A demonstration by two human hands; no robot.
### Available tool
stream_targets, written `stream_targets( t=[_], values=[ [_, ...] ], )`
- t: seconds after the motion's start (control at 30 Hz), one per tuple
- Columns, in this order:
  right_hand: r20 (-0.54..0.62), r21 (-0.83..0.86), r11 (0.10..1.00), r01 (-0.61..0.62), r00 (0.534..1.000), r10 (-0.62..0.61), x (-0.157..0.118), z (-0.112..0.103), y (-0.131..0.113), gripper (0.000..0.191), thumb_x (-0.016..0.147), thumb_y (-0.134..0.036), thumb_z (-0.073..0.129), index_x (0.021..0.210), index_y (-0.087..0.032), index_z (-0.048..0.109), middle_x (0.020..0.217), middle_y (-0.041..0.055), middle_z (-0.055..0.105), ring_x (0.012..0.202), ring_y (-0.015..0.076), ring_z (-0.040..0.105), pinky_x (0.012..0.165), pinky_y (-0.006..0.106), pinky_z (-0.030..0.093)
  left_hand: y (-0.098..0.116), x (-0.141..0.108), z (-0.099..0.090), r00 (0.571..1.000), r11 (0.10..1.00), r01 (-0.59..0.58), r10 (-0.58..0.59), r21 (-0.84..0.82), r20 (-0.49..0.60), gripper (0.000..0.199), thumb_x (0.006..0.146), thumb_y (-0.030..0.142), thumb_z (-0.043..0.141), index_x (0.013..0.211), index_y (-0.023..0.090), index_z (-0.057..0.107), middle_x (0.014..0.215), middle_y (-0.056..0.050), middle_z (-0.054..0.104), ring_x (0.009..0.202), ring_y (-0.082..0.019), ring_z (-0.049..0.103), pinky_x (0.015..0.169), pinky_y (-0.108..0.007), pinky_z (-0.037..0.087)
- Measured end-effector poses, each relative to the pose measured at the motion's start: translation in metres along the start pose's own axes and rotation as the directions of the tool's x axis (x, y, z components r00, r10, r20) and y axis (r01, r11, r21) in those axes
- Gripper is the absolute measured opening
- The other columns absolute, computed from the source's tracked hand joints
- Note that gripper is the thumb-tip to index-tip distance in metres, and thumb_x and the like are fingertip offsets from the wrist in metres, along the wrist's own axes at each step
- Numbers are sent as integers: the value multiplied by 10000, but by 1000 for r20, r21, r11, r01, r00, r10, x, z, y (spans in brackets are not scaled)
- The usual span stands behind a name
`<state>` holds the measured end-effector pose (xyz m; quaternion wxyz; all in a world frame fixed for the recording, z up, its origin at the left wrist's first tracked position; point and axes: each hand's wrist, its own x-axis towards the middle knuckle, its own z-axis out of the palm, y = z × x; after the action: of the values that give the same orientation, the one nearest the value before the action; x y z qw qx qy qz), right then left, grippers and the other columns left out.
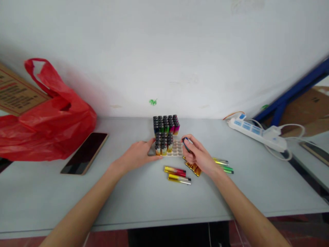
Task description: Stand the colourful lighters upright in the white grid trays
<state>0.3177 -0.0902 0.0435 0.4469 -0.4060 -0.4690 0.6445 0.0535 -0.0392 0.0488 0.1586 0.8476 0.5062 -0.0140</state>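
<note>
My left hand [136,153] grips the left side of a pale tray [177,149] with rows of holes. Several upright lighters [163,144] with black tops fill its left part; bare holes show on the right. My right hand [196,154] is closed around a dark blue lighter [186,144] at the tray's right edge, its fingers hiding part of it. Below that hand lie gold lighters [194,168], partly covered. Closer to me, a yellow-red lighter [174,171] and a yellow-silver lighter [179,179] lie flat. Green lighters [227,169] show beyond my right wrist.
Behind the tray stands a block of upright lighters [166,125], near the wall. A phone [84,153] and a red plastic bag [59,120] are on the left, with a cardboard box [20,91] behind. On the right lies a white power strip [257,133] with cables.
</note>
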Motion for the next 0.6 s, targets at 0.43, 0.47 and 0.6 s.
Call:
stream_targets(
  t=[0.43,0.47,0.6],
  values=[
    [-95,-823,554,122,933,-346,4,-2,7,426,954,-441,501,594,-239,395,539,-46,363,552,115,342,571,288,253,2,0,-4,1000,1000,7,-7,3,23,738,950,719,600,1440,171,534,974,-113,797,832,-327,757,687,-342,491],
    [-100,-821,557,123,930,-354,4,-2,7,407,948,-431,492,601,-241,398,540,-44,384,551,117,354,569,286,256,3,0,-5,1000,1000,6,-6,3,29,735,949,713,603,1437,168,534,972,-115,797,834,-328,756,683,-343,489],
    [-129,-820,560,118,915,-382,4,0,5,436,974,-477,482,615,-245,400,542,-47,390,555,120,354,560,279,259,3,0,-5,1000,1000,10,-10,-5,24,709,943,705,612,1418,182,549,958,-108,797,837,-322,758,685,-343,496]
  ],
)
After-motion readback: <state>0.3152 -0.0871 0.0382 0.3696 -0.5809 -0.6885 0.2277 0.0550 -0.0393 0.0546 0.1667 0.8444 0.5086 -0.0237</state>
